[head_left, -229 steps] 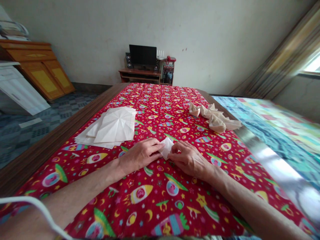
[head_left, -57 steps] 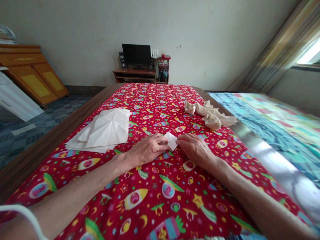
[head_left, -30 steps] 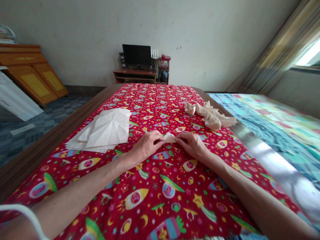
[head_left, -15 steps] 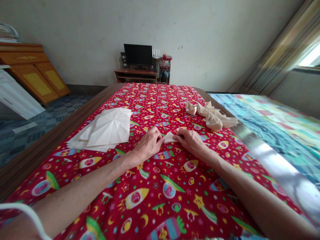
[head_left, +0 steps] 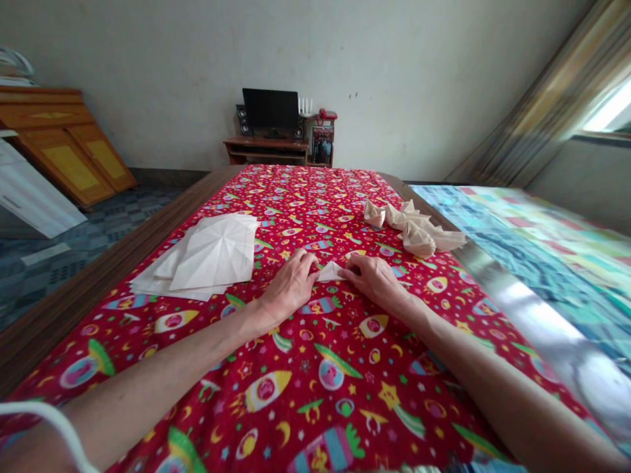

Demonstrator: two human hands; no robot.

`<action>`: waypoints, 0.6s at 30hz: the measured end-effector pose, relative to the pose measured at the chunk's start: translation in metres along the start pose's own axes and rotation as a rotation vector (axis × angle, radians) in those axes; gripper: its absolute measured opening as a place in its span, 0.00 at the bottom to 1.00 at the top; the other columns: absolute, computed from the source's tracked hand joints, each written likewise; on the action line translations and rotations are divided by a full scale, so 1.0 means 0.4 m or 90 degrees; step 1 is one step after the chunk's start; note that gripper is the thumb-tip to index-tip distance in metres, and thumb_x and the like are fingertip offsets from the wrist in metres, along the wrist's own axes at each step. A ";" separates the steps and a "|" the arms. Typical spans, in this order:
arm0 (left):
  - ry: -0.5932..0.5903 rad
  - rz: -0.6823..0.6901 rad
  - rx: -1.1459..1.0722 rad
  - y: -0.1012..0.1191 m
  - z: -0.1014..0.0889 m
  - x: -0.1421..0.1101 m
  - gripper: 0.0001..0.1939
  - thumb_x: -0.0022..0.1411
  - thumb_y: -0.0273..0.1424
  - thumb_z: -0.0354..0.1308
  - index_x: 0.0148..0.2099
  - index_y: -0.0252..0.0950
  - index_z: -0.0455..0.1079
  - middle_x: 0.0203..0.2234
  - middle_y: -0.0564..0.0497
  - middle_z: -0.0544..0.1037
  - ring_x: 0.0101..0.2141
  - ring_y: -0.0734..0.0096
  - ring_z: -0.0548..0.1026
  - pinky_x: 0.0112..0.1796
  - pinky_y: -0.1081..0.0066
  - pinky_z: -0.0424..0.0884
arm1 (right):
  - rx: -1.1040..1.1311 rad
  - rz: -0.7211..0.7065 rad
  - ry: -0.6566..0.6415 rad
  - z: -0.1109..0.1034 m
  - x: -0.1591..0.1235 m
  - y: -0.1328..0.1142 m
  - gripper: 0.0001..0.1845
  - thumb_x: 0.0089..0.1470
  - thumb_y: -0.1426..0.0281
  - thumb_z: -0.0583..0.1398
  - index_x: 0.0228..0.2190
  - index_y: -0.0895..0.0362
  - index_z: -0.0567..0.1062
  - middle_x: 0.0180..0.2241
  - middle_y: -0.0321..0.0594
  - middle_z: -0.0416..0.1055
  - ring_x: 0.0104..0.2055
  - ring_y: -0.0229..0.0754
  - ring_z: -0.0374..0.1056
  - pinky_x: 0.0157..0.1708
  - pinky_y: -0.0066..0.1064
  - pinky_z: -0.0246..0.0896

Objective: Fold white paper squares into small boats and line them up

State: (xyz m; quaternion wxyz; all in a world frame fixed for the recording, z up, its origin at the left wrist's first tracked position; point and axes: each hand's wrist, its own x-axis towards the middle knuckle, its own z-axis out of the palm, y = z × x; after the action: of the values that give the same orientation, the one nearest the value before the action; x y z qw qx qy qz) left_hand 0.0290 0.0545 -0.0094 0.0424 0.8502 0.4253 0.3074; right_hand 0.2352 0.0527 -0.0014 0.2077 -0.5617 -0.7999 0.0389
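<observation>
A small folded piece of white paper (head_left: 330, 271) lies on the red patterned cloth (head_left: 315, 407), between my two hands. My left hand (head_left: 294, 281) pinches its left corner between thumb and fingers. At the right corner, the fingers of my right hand (head_left: 373, 278) are closed on the same paper. Left of my hands rests a pile of creased white paper sheets (head_left: 217, 253), the top one marked with creases spreading from its middle. Several folded paper pieces (head_left: 419, 238) with pointed tips are grouped beyond my right hand.
The cloth covers a long dark wooden table (head_left: 69, 315). A bed with a blue and multicoloured cover (head_left: 503, 249) stands along the right. Against the far wall is a small desk with a monitor (head_left: 271, 108). A wooden cabinet (head_left: 73, 154) stands at the left. A white cable (head_left: 49, 414) crosses my left forearm.
Both hands keep hold of the folded paper in nearly the same place. The whole view has shifted slightly; the pile and the folded pieces lie as before.
</observation>
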 end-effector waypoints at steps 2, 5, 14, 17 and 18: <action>-0.009 0.080 0.009 0.010 -0.004 -0.004 0.15 0.62 0.21 0.49 0.51 0.34 0.64 0.47 0.45 0.70 0.49 0.64 0.68 0.50 0.64 0.66 | 0.001 -0.002 0.001 0.003 0.000 0.002 0.11 0.56 0.62 0.57 0.26 0.56 0.69 0.24 0.34 0.69 0.26 0.35 0.63 0.27 0.26 0.48; -0.090 0.203 0.044 0.026 -0.008 -0.016 0.21 0.65 0.23 0.44 0.59 0.38 0.60 0.56 0.47 0.66 0.58 0.65 0.61 0.57 0.60 0.58 | -0.002 -0.013 0.012 0.010 -0.002 0.008 0.11 0.57 0.64 0.56 0.26 0.56 0.68 0.24 0.35 0.69 0.26 0.35 0.64 0.27 0.26 0.49; -0.213 0.168 0.121 0.043 -0.020 -0.032 0.23 0.69 0.34 0.40 0.64 0.38 0.53 0.62 0.48 0.57 0.62 0.66 0.53 0.60 0.56 0.47 | -0.004 -0.103 0.113 0.020 -0.016 0.008 0.06 0.57 0.71 0.55 0.29 0.57 0.70 0.30 0.40 0.70 0.32 0.39 0.64 0.32 0.28 0.57; -0.225 0.170 0.131 0.040 -0.021 -0.031 0.23 0.69 0.35 0.39 0.64 0.37 0.52 0.63 0.48 0.56 0.63 0.65 0.52 0.60 0.56 0.47 | -0.037 -0.210 0.059 0.010 -0.035 -0.002 0.12 0.58 0.76 0.50 0.35 0.57 0.73 0.38 0.44 0.73 0.42 0.43 0.65 0.40 0.32 0.61; -0.224 0.167 0.135 0.039 -0.022 -0.032 0.24 0.69 0.35 0.39 0.64 0.37 0.52 0.63 0.48 0.56 0.63 0.65 0.52 0.60 0.56 0.48 | -0.044 -0.248 0.031 0.006 -0.043 -0.004 0.14 0.58 0.77 0.50 0.38 0.57 0.73 0.41 0.44 0.73 0.46 0.43 0.65 0.44 0.33 0.61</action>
State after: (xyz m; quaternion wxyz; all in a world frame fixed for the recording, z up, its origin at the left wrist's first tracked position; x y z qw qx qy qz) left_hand 0.0291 0.0334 -0.0033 -0.0138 0.9382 0.3275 0.1108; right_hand 0.2379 0.0368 -0.0079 0.2116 -0.4035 -0.8891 -0.0432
